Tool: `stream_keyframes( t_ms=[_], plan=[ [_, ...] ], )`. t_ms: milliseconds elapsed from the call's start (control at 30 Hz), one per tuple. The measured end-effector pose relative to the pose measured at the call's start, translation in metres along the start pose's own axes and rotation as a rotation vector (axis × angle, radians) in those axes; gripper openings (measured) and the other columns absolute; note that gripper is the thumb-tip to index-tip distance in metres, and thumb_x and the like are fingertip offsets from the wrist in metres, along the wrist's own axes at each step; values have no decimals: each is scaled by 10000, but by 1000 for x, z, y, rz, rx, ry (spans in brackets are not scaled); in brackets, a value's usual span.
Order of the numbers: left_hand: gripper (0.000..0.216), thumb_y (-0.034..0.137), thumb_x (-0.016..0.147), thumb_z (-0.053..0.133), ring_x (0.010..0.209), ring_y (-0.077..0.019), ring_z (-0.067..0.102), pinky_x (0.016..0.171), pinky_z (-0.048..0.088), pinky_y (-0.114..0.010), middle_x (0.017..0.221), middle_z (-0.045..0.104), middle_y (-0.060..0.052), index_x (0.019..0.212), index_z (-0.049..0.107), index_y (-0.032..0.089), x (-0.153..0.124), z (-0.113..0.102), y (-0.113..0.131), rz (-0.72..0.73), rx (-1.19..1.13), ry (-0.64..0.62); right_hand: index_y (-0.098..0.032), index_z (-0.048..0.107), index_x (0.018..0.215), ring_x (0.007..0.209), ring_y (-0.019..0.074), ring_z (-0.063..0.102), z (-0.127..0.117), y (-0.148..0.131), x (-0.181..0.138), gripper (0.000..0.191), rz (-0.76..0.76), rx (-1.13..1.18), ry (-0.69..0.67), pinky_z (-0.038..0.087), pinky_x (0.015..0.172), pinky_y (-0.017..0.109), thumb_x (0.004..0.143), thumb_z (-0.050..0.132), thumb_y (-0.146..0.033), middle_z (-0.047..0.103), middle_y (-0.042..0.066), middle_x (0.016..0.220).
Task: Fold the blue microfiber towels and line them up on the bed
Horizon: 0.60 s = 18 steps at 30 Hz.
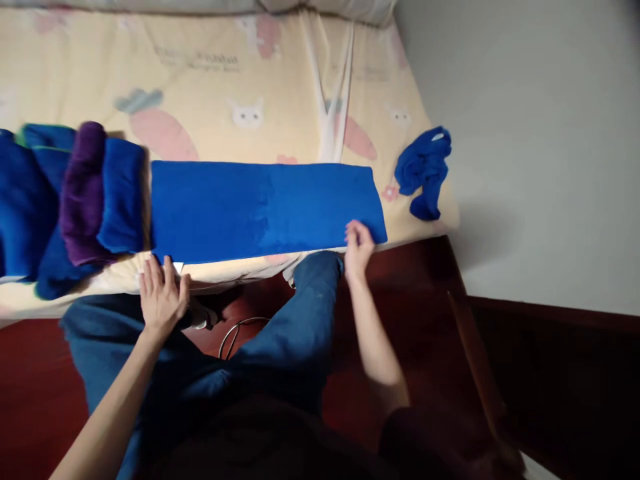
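A long blue cloth, like a towel, lies flat along the near edge of the bed, its long sides running left to right. At its near left corner rests my left hand, fingers spread, beside a small white tag. My right hand is over the near edge toward the right end, fingers curled; whether they pinch the fabric is hard to make out. Left of the towel lie a rolled or folded blue cloth and a purple one. More blue cloths are heaped at the far left.
The bed has a cream sheet with carrots and rabbits. White straps lie across it. A crumpled blue cloth sits near the right corner. A grey wall stands at right. A cable shows between my legs.
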<state>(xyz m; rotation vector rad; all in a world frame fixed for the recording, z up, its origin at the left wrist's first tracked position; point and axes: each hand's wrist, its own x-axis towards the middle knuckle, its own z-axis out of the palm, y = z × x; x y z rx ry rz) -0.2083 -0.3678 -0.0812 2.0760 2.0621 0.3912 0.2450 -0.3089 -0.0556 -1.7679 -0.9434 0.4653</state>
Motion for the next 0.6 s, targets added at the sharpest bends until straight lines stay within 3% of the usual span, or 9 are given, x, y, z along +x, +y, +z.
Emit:
stream_keyframes(
  t_ms=[100, 200, 267, 333, 467, 600],
  plan=[
    [834, 435, 952, 476, 1618, -371, 134, 1294, 229, -618, 1771, 76, -75, 1697, 116, 327, -20, -6, -11, -11, 12, -16, -156, 722, 1023, 654, 153, 680, 43, -24, -106, 378, 405, 457, -203, 576, 635, 276, 912, 683, -515, 763, 69, 842],
    [738, 371, 919, 511, 1566, -427, 300, 1244, 328, -630, 1682, 333, -211, 1615, 378, 167, -13, -17, -13, -2, 28, 25, -156, 700, 937, 581, 149, 670, 78, -32, -161, 464, 702, 690, -246, 579, 573, 271, 741, 834, -554, 755, 52, 775],
    [586, 315, 916, 499, 1454, -413, 466, 1193, 405, -607, 1530, 513, -236, 1467, 555, 123, 10, -25, -3, 57, 34, 43, -148, 705, 976, 606, 150, 698, 90, -33, -166, 508, 750, 780, -224, 603, 605, 276, 697, 873, -538, 775, 58, 825],
    [440, 265, 923, 470, 1294, -367, 589, 1130, 475, -562, 1347, 638, -196, 1302, 666, 156, 45, -32, 20, 147, 41, 8, -133, 713, 1004, 629, 148, 717, 93, -33, -158, 523, 746, 831, -203, 613, 627, 270, 691, 888, -513, 788, 66, 858],
    [389, 234, 961, 397, 1179, -311, 631, 1078, 515, -463, 1190, 691, -149, 1167, 726, 199, 136, -36, 93, 322, 95, -123, -114, 724, 926, 658, 149, 736, 94, -35, -143, 465, 811, 865, -169, 614, 641, 248, 670, 918, -450, 795, 71, 831],
    [406, 198, 937, 445, 1217, -285, 624, 1036, 528, -392, 1259, 694, -133, 1233, 724, 201, 227, -20, 169, 456, 134, -343, -125, 720, 938, 682, 160, 756, 104, -36, -143, 413, 853, 848, -106, 607, 639, 242, 715, 892, -427, 807, 87, 868]
  ],
)
